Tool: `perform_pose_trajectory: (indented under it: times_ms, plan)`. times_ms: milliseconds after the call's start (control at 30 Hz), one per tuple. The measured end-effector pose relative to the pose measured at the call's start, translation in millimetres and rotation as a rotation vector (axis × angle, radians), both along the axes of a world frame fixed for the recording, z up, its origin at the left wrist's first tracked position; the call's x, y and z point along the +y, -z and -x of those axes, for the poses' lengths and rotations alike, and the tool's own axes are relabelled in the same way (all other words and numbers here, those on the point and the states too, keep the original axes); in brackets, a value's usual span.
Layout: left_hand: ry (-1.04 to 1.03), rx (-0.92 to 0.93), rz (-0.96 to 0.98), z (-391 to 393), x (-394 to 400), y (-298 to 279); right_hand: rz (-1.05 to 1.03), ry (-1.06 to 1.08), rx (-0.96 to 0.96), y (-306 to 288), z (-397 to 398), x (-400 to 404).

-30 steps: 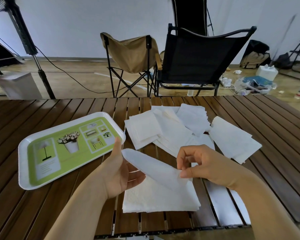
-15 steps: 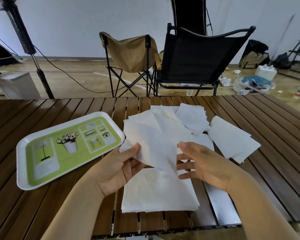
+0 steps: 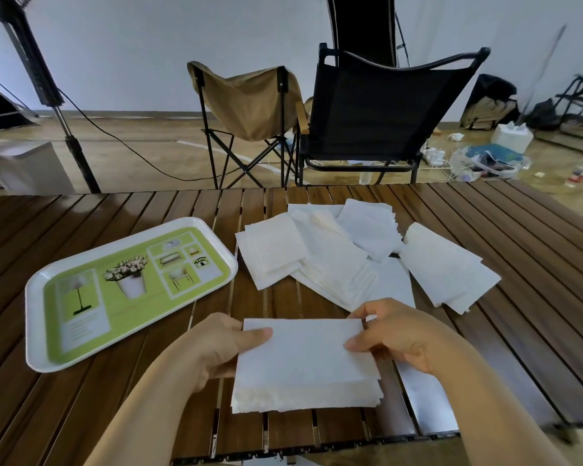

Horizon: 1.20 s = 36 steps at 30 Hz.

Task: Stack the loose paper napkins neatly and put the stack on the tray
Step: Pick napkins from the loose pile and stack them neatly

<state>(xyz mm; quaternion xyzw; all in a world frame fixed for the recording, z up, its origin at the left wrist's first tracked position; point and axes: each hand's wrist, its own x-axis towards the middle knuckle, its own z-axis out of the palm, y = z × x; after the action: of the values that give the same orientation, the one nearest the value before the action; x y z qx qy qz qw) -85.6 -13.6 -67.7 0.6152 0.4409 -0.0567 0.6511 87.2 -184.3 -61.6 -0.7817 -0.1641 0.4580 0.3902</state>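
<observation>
The task is partly complete. A started stack [image 3: 305, 368] of white paper napkins lies on the slatted wooden counter [image 3: 81, 415] at 6 o'clock, directly in front of the person. The left hand [image 3: 216, 348] pinches the top sheet at its 9 o'clock edge, thumb on the upper face and fingers below. The right hand [image 3: 394, 334] pinches the same sheet at its 2 o'clock corner. Both grips are therefore closed on the top napkin, which sits roughly square over the sheets beneath; the lower layers protrude slightly along the 6 o'clock edge, so alignment is judged imperfect. The loose napkins [image 3: 334, 260] remain spread across the counter at 12 to 2 o'clock from the stack, in several overlapping clumps: one at 11 o'clock, a long central group, a tilted square at 1 o'clock, and a further clump [image 3: 448, 267] at 2 o'clock. None of these touches the stack. The tray [image 3: 34, 297], white-rimmed with a green printed base, rests at 10 o'clock from the stack, near but apart from it, and carries no napkins. Remaining work, as judged from this layout: seat and square the current sheet, collect every remaining clump onto the stack, true the edges, then transfer the whole stack onto the tray. Most of the task is still outstanding.
</observation>
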Motion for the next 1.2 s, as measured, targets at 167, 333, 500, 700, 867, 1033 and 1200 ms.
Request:
perform_pose_trajectory:
  times_ms: [167,333,500,700,867,1033,1200]
  plan:
    - [0.169,0.209,-0.339,-4,-8,9,0.162,-0.119,-0.152,6,8,4]
    - [0.234,0.290,-0.502,-9,-8,18,0.251,-0.171,-0.262,10,14,9]
    - [0.231,0.329,-0.524,-10,-4,22,0.272,-0.107,-0.353,17,11,10]
    - [0.234,0.374,-0.532,-11,-1,27,0.252,0.285,-0.725,33,-2,1]
    - [0.242,0.368,-0.561,-9,0,29,0.405,0.323,-0.764,37,-4,-5]
    - [0.187,0.370,-0.488,-12,-2,33,0.416,0.267,-0.820,39,-6,-6]
    - [0.135,0.358,-0.400,-13,-4,32,0.386,0.246,-0.872,43,-7,-4]
